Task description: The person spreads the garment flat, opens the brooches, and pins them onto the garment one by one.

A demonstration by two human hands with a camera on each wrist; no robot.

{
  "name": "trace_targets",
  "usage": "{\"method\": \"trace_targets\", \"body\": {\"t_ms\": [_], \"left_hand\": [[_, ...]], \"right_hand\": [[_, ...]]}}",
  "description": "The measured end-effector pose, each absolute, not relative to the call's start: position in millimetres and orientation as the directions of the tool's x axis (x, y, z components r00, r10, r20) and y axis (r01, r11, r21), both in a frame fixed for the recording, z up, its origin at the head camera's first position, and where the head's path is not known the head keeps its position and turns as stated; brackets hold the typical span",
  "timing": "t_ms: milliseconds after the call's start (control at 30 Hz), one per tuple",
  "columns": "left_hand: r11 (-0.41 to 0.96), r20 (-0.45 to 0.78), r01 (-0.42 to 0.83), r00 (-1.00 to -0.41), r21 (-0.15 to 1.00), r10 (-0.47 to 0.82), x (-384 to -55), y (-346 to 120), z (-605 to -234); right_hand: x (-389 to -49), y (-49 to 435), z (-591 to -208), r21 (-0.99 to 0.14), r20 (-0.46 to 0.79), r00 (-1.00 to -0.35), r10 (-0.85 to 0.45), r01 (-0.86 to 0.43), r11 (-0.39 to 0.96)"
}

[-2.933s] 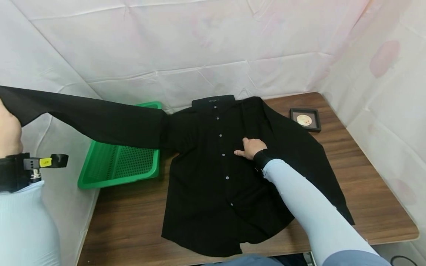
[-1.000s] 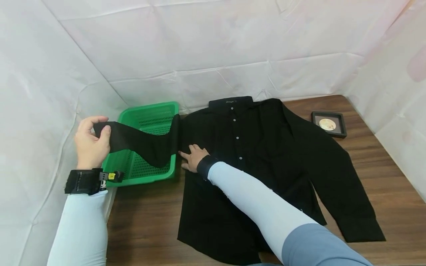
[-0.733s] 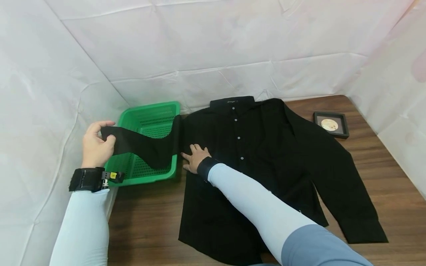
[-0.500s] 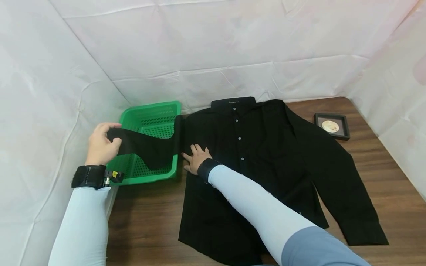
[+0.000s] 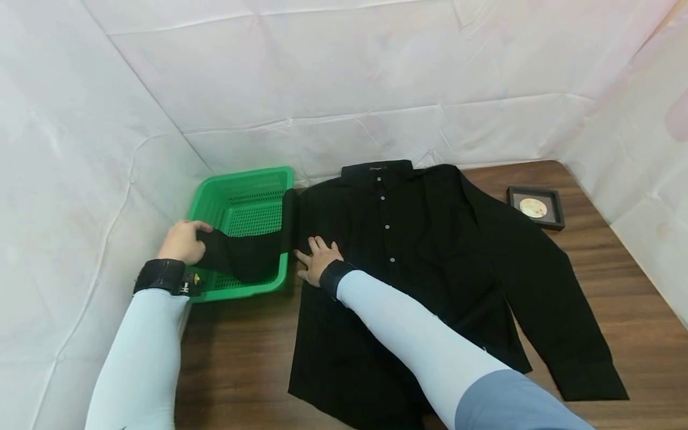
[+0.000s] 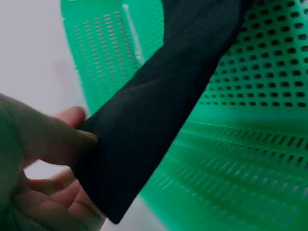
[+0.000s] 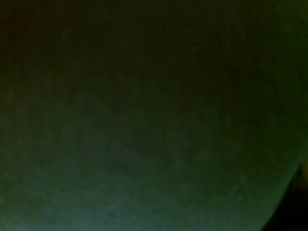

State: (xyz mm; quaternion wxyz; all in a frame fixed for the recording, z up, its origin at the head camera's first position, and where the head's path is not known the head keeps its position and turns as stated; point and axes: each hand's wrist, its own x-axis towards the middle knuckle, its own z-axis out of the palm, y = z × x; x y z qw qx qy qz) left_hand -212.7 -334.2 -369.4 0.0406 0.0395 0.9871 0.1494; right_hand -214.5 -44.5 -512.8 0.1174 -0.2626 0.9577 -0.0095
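A black button-up shirt point(image 5: 430, 239) lies spread on the table, collar toward the back wall. Its left-hand sleeve point(image 5: 252, 251) runs over the rim of a green plastic basket point(image 5: 236, 294) and dips inside. My left hand point(image 5: 183, 242) pinches the cuff end of that sleeve between thumb and fingers, over the basket's left side. In the left wrist view the cuff point(image 6: 120, 159) hangs from the thumb and fingers. My right hand point(image 5: 321, 261) rests with spread fingers on the shirt near the underarm, beside the basket. The right wrist view is too dark to show the hand.
A small black frame with a round cream disc point(image 5: 533, 207) lies at the back right, near the shirt's other sleeve point(image 5: 559, 322). Bare wooden table point(image 5: 236, 358) shows at the front left. White sheeting point(image 5: 349, 71) walls the back and sides.
The sleeve was first stretched out far left in the air. My left hand has brought it right and lowered it into the basket. My right hand has shifted left from the chest to the underarm.
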Motion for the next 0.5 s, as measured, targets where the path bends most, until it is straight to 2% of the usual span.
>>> {"method": "trace_targets", "body": {"t_ms": [167,500], "left_hand": [[0.968,-0.142,-0.021,-0.990,0.250,0.015,-221.0,-332.6,-381.8],[0.984,-0.165,-0.042,-0.986,0.173,-0.013,-238.0,-317.7,-389.0]], "right_hand": [[-214.3,-44.6,-514.5,-0.073,-0.218,-0.834,-0.506,-0.503,0.861],[-216.3,-45.5,-519.1,-0.088,-0.200,-0.837,-0.510,-0.503,0.860]]}}
